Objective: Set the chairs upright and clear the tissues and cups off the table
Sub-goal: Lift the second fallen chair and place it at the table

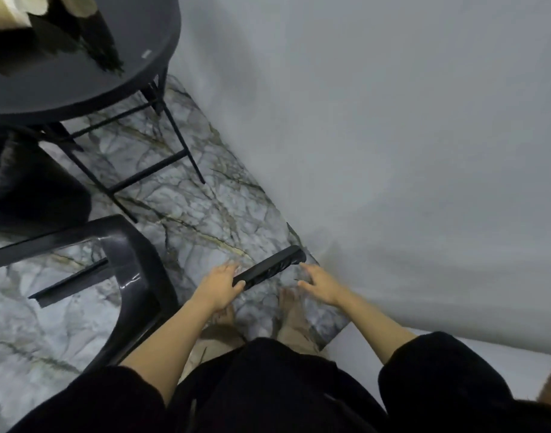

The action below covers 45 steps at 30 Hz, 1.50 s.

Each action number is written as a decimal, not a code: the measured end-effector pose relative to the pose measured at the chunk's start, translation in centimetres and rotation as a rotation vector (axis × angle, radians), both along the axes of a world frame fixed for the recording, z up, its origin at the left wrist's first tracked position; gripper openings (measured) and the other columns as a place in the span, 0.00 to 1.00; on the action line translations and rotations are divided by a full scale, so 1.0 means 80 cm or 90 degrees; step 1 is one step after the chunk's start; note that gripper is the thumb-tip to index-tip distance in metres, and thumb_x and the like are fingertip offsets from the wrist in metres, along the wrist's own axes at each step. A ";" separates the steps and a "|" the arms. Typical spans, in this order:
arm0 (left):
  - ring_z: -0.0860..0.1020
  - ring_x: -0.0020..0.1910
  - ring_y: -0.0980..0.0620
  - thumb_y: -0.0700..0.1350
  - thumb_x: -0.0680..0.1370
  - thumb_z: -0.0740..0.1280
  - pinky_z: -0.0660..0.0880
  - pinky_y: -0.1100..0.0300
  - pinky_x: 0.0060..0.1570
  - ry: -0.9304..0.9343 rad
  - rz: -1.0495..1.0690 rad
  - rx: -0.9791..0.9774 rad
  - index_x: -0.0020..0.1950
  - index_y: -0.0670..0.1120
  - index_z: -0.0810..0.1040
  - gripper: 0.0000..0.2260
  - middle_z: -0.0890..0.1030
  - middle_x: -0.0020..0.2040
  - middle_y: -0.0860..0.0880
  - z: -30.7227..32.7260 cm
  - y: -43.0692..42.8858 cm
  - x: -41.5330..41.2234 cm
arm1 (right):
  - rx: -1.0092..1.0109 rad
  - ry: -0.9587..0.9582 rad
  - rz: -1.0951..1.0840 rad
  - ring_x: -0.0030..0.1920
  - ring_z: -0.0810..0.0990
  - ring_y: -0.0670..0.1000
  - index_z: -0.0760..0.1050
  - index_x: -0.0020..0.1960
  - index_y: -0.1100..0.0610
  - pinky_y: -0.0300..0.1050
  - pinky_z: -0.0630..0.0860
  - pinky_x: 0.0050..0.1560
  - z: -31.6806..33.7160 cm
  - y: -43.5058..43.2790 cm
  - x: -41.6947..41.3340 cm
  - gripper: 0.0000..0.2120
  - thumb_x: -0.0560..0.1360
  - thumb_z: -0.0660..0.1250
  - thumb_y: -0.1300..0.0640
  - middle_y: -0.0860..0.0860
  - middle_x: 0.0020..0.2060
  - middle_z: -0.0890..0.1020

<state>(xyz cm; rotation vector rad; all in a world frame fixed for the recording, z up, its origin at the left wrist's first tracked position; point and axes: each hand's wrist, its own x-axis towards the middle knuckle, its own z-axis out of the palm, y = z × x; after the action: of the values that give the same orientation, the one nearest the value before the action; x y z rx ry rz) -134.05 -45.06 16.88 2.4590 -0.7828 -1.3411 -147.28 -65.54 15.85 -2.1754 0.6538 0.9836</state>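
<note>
A black plastic chair (136,270) lies tipped over on the marble floor at lower left, one leg (271,268) sticking out towards the wall. My left hand (219,287) is closed around the near end of that leg. Just right of the leg's far end, my right hand (319,284) hovers with fingers spread, holding nothing. The round black table (89,85) stands at upper left. On its far side are blurred pale items (13,12); I cannot tell whether they are tissues or cups.
A grey wall (392,135) runs close along the right. The table's thin black legs (180,142) stand between wall and chair. A dark bulky shape (33,195) sits under the table at left. My bare feet (289,310) stand on the floor below my hands.
</note>
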 end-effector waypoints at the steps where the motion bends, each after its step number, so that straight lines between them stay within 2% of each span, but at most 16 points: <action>1: 0.61 0.74 0.45 0.50 0.81 0.58 0.60 0.53 0.71 0.001 0.029 0.000 0.76 0.43 0.57 0.25 0.62 0.75 0.43 -0.006 -0.006 0.001 | 0.006 0.005 0.016 0.74 0.59 0.55 0.51 0.75 0.58 0.48 0.56 0.73 -0.007 -0.012 0.007 0.28 0.80 0.54 0.48 0.57 0.75 0.58; 6: 0.62 0.73 0.46 0.50 0.81 0.57 0.61 0.55 0.70 0.020 0.167 0.015 0.75 0.43 0.57 0.25 0.62 0.75 0.44 -0.034 -0.047 -0.008 | 0.047 0.014 0.080 0.74 0.59 0.54 0.54 0.75 0.57 0.49 0.56 0.74 -0.049 -0.075 0.040 0.26 0.80 0.51 0.48 0.57 0.75 0.58; 10: 0.64 0.72 0.46 0.51 0.81 0.58 0.63 0.52 0.71 0.019 0.224 0.006 0.75 0.43 0.58 0.24 0.64 0.74 0.44 -0.068 -0.080 -0.017 | 0.048 -0.006 0.128 0.73 0.62 0.55 0.56 0.74 0.57 0.48 0.58 0.72 -0.087 -0.113 0.057 0.31 0.77 0.50 0.40 0.58 0.73 0.62; 11: 0.64 0.72 0.46 0.50 0.81 0.58 0.63 0.52 0.70 0.022 0.228 0.000 0.75 0.43 0.59 0.24 0.65 0.74 0.44 -0.079 -0.087 -0.020 | 0.055 -0.009 0.138 0.73 0.61 0.55 0.56 0.74 0.58 0.48 0.58 0.72 -0.098 -0.120 0.058 0.31 0.77 0.51 0.41 0.58 0.73 0.62; 15: 0.65 0.71 0.46 0.51 0.81 0.58 0.64 0.54 0.69 0.046 0.194 -0.005 0.75 0.45 0.59 0.24 0.66 0.73 0.45 -0.128 -0.113 -0.029 | 0.042 -0.035 0.180 0.73 0.59 0.55 0.56 0.74 0.57 0.46 0.55 0.72 -0.151 -0.138 0.061 0.36 0.75 0.49 0.35 0.56 0.74 0.62; 18: 0.63 0.72 0.47 0.51 0.81 0.58 0.62 0.55 0.70 0.040 0.158 -0.018 0.75 0.45 0.58 0.24 0.64 0.74 0.46 -0.170 -0.131 -0.027 | 0.036 -0.079 0.203 0.74 0.59 0.54 0.56 0.74 0.56 0.46 0.55 0.73 -0.199 -0.146 0.065 0.45 0.68 0.42 0.26 0.55 0.74 0.61; 22: 0.62 0.73 0.49 0.52 0.81 0.57 0.59 0.57 0.71 0.013 0.115 -0.049 0.76 0.46 0.57 0.25 0.64 0.75 0.47 -0.224 -0.160 -0.024 | 0.062 -0.107 0.190 0.73 0.61 0.51 0.56 0.74 0.52 0.46 0.58 0.72 -0.256 -0.155 0.072 0.52 0.61 0.38 0.21 0.51 0.74 0.62; 25: 0.62 0.73 0.50 0.53 0.81 0.57 0.60 0.56 0.72 0.004 0.105 -0.064 0.75 0.47 0.58 0.25 0.64 0.75 0.48 -0.267 -0.175 -0.022 | 0.129 -0.124 0.132 0.70 0.64 0.47 0.59 0.72 0.50 0.41 0.61 0.69 -0.286 -0.155 0.073 0.49 0.61 0.42 0.21 0.48 0.70 0.66; 27: 0.62 0.73 0.51 0.54 0.81 0.56 0.60 0.56 0.71 -0.005 0.098 -0.067 0.75 0.48 0.57 0.25 0.64 0.75 0.49 -0.289 -0.180 -0.024 | 0.172 -0.146 0.096 0.66 0.65 0.42 0.61 0.71 0.50 0.32 0.62 0.64 -0.302 -0.154 0.072 0.46 0.62 0.46 0.22 0.44 0.65 0.68; 30: 0.64 0.72 0.52 0.56 0.81 0.54 0.60 0.57 0.69 -0.053 0.087 -0.061 0.76 0.51 0.56 0.24 0.66 0.74 0.52 -0.310 -0.182 -0.028 | 0.172 -0.176 0.088 0.61 0.66 0.36 0.65 0.68 0.50 0.18 0.59 0.56 -0.318 -0.147 0.072 0.30 0.73 0.53 0.35 0.41 0.60 0.69; 32: 0.66 0.69 0.53 0.56 0.81 0.53 0.61 0.58 0.66 -0.101 0.094 -0.061 0.75 0.52 0.57 0.24 0.68 0.71 0.53 -0.316 -0.183 -0.033 | 0.158 -0.202 0.091 0.56 0.66 0.28 0.68 0.65 0.53 0.17 0.59 0.55 -0.328 -0.146 0.069 0.19 0.78 0.57 0.45 0.43 0.58 0.71; 33: 0.67 0.68 0.53 0.57 0.81 0.53 0.61 0.59 0.66 -0.121 0.102 -0.060 0.74 0.52 0.58 0.23 0.70 0.70 0.53 -0.318 -0.183 -0.035 | 0.156 -0.213 0.089 0.55 0.66 0.26 0.69 0.64 0.53 0.18 0.60 0.55 -0.331 -0.145 0.068 0.19 0.78 0.57 0.44 0.44 0.57 0.72; 35: 0.68 0.66 0.53 0.56 0.80 0.54 0.61 0.60 0.65 -0.129 0.136 -0.065 0.73 0.53 0.61 0.21 0.71 0.68 0.54 -0.318 -0.185 -0.038 | 0.150 -0.243 0.077 0.54 0.66 0.24 0.71 0.61 0.55 0.19 0.62 0.54 -0.332 -0.142 0.067 0.29 0.74 0.52 0.34 0.45 0.54 0.74; 38: 0.69 0.65 0.53 0.55 0.80 0.57 0.61 0.60 0.65 -0.079 0.188 -0.084 0.71 0.53 0.65 0.19 0.73 0.66 0.53 -0.317 -0.187 -0.039 | 0.158 -0.252 0.058 0.52 0.70 0.31 0.73 0.58 0.57 0.20 0.64 0.52 -0.326 -0.141 0.069 0.37 0.70 0.48 0.29 0.46 0.52 0.76; 43: 0.71 0.63 0.52 0.53 0.79 0.61 0.63 0.60 0.63 -0.035 0.226 -0.107 0.69 0.52 0.68 0.19 0.76 0.64 0.52 -0.306 -0.179 -0.036 | 0.163 -0.219 0.083 0.49 0.73 0.35 0.74 0.58 0.55 0.22 0.66 0.49 -0.311 -0.141 0.075 0.35 0.67 0.55 0.28 0.45 0.50 0.77; 45: 0.73 0.60 0.51 0.53 0.78 0.64 0.65 0.59 0.62 -0.035 0.254 -0.128 0.67 0.51 0.71 0.18 0.78 0.61 0.51 -0.294 -0.173 -0.035 | 0.158 -0.220 0.072 0.50 0.73 0.33 0.75 0.57 0.55 0.22 0.66 0.49 -0.297 -0.136 0.076 0.28 0.68 0.62 0.35 0.45 0.50 0.78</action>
<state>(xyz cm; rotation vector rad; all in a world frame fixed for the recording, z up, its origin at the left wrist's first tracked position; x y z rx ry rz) -136.83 -58.89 -6.67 2.3393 -0.3837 -1.0019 -141.17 -76.46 -7.90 -2.1051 0.2346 0.6784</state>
